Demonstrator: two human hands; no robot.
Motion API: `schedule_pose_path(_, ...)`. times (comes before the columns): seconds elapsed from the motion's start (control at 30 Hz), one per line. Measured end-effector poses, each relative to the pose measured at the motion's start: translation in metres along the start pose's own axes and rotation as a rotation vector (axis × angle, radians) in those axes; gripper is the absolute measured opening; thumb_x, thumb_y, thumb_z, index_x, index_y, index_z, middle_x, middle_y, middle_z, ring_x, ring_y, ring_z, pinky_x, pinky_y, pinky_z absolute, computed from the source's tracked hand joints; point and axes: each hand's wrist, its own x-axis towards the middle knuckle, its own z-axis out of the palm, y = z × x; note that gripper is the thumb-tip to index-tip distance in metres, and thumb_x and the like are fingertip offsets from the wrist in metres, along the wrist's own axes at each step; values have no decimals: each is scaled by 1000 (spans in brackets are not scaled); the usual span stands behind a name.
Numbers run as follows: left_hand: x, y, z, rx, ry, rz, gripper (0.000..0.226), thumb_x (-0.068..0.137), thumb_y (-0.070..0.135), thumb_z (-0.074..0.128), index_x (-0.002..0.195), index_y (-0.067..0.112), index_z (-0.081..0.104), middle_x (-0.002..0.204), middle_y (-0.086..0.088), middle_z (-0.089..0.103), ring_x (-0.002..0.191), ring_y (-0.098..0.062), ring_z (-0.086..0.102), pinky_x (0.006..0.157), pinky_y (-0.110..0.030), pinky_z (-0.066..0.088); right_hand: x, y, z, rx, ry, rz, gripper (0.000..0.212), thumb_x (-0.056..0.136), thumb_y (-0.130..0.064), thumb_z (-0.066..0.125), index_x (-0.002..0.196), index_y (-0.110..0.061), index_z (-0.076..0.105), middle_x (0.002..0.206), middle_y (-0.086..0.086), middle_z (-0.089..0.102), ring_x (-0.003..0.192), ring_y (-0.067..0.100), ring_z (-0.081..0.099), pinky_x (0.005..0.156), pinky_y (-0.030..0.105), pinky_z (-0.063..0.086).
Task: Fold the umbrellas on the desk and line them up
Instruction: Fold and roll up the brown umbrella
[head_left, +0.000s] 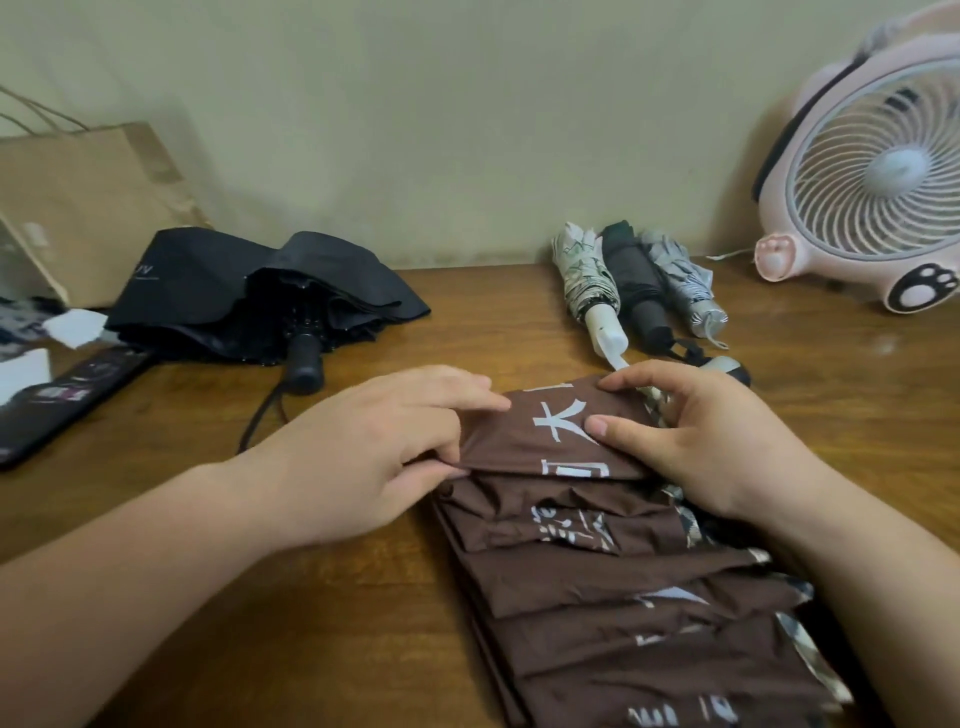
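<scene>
Watching the head view, I saw the brown umbrella lying at the front edge of the counter, right of its middle, with its printed panels stacked in loose pleats. The left grip pinched the left edge of the top pleat between thumb and fingers, its forefinger laid along the cloth. The right grip was curled round the same pleat's right end, with the thumb pressing on the white lettering. Near the back edge, 3 folded umbrellas lay side by side, handles toward the front edge: a white patterned umbrella, a dark umbrella and a grey umbrella. A black umbrella sat half collapsed toward the back-left corner, beside a paper bag. A pink fan stood at the back-right corner.
</scene>
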Motion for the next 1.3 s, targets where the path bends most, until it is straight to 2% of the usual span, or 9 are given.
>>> schedule_pose_path(0.2, -14, 5, 24, -107, 46, -27, 8, 99, 27, 50, 103, 29, 56, 143, 20, 57, 139, 4, 44, 120, -21, 30, -4, -4, -5, -97, -20, -1, 56, 71, -46, 88, 123, -37, 70, 59, -14, 43, 54, -16, 49, 55, 8, 38)
schedule_pose_path(0.33, -14, 9, 26, -24, 71, -123, 40, 99, 28, 55, 139, 36, 51, 128, 20, 50, 122, -6, 45, 106, -22, 37, -9, -14, -6, -212, -45, 28, 61, 74, -50, 85, 131, -42, 64, 70, -19, 42, 62, -6, 48, 58, 5, 38)
schedule_pose_path(0.5, 4, -3, 5, 41, -97, -212, 44, 103, 27, 50, 143, 46, 51, 113, 24, 42, 108, -2, 36, 99, -27, 37, -5, -39, -6, -450, -142, 104, 66, 79, -54, 80, 139, -37, 57, 126, -8, 63, 110, 13, 59, 83, 23, 41)
schedule_pose_path(0.7, 7, -21, 2, -2, -112, -223, 52, 100, 13, 54, 137, 49, 58, 107, 22, 41, 103, -5, 40, 91, -32, 45, 13, -93, -18, -1177, -352, 7, 57, 75, -68, 72, 120, -34, 66, 100, -8, 67, 88, 19, 65, 80, 35, 59)
schedule_pose_path(0.9, 2, -27, 13, 13, 35, -110, 46, 90, 5, 58, 114, 39, 77, 99, 14, 50, 90, -12, 42, 74, -21, 32, 67, -110, 11, -489, -386, -317, 47, 93, -59, 58, 131, -31, 60, 114, -8, 67, 103, 13, 63, 92, 26, 46)
schedule_pose_path(1.0, -3, -29, 12, 23, 104, -85, 32, 87, 18, 56, 101, 33, 81, 96, 11, 55, 89, -14, 49, 78, -27, 38, 63, -76, 50, -567, -485, -456, 59, 98, -70, 30, 125, -24, 57, 104, -3, 61, 100, 20, 57, 96, 38, 47)
schedule_pose_path(1.1, -12, -27, 6, 83, 112, -84, 19, 87, 18, 65, 81, 32, 77, 87, 18, 48, 84, -8, 46, 76, -26, 39, 54, -51, 51, -716, -427, -544, 82, 87, -84, 20, 151, -35, 35, 114, -7, 54, 113, 20, 53, 94, 37, 48)
schedule_pose_path(1.2, -22, -20, -6, -93, 159, -337, 35, 84, 4, 73, 73, 37, 67, 79, 17, 55, 79, -5, 57, 68, -14, 44, 51, -45, 50, -735, -398, -534, 86, 83, -86, 20, 158, -42, 19, 119, -9, 51, 118, 17, 51, 94, 35, 47)
schedule_pose_path(1.3, -21, -14, -19, -502, 190, -755, 13, 87, 20, 73, 79, 30, 72, 75, 6, 67, 62, -10, 65, 56, -19, 53, 56, -45, 51, -683, -429, -505, 85, 81, -85, 19, 157, -45, 20, 121, -9, 51, 122, 18, 51, 97, 35, 46)
